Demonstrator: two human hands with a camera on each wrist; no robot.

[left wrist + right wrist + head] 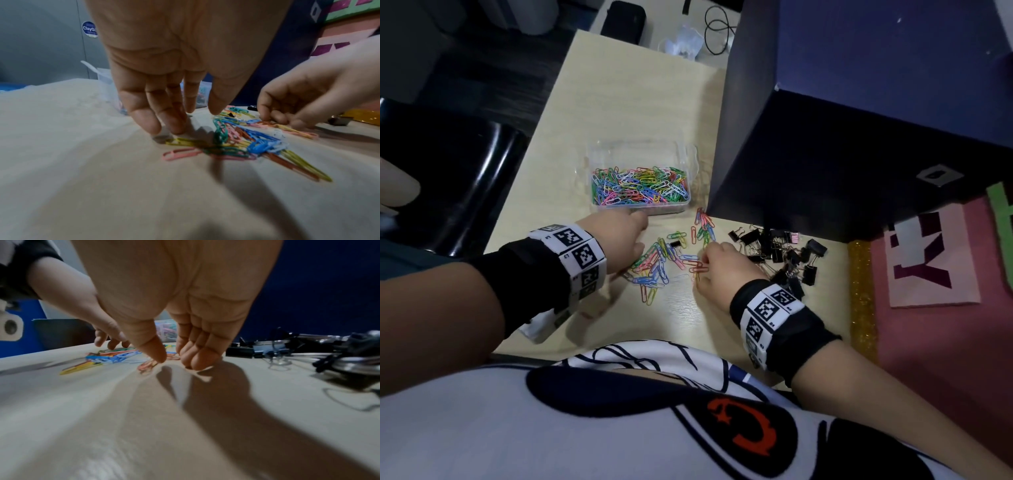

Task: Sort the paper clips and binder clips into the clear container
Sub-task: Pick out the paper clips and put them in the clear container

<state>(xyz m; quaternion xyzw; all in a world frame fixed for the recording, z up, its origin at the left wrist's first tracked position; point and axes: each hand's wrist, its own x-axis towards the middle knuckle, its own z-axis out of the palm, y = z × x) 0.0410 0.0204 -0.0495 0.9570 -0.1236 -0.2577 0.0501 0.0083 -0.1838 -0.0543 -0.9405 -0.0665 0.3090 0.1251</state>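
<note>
A clear container [690, 161] is seen on the pale wooden table [619, 89], its near part filled with coloured paper clips [640, 186]; a loose heap of paper clips [657, 262] is spread on the table just in front of it, and a smaller bunch [703, 224] lies near the container's right corner. A pile of black binder clips [780, 251] is gathered to the right of the heap, beside a dark blue box [859, 102]. The left hand [174, 65] is held over the left edge of the heap with fingers extended and relaxed, the fingertips [152, 126] touching down on the table by a yellow clip; nothing is gripped. The right hand [180, 296] is lowered at the heap's right edge, fingers bent toward the table; an orange-red clip [147, 365] is touched by the thumb, but whether it is pinched cannot be told.
</note>
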